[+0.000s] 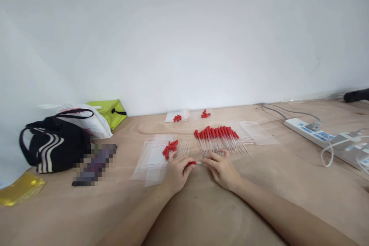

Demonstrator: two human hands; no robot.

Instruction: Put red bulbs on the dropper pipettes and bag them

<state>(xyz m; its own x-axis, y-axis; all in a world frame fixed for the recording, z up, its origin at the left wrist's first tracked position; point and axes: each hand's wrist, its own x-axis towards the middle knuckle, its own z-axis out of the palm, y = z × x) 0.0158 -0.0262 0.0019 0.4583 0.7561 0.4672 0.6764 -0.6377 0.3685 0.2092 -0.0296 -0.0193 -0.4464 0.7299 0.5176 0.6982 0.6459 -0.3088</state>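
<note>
Between the fingertips of my left hand (178,171) is a red rubber bulb (191,163), lying sideways. My right hand (221,170) pinches a thin clear glass dropper tube (199,162), whose near end meets the bulb or lies right at it; I cannot tell how far it is in. Just beyond the hands lies a row of assembled droppers (216,133) with red bulbs pointing away. Loose red bulbs (170,147) and several bare glass tubes (183,148) rest on clear zip bags (148,159) beside my left hand.
Two small heaps of red bulbs (205,114) lie on bags near the wall. More clear bags (259,134) are right of the droppers. A power strip (311,132) with cables stands at right. At left are a black bag (62,146), a green bag (111,111) and a yellow packet (23,189).
</note>
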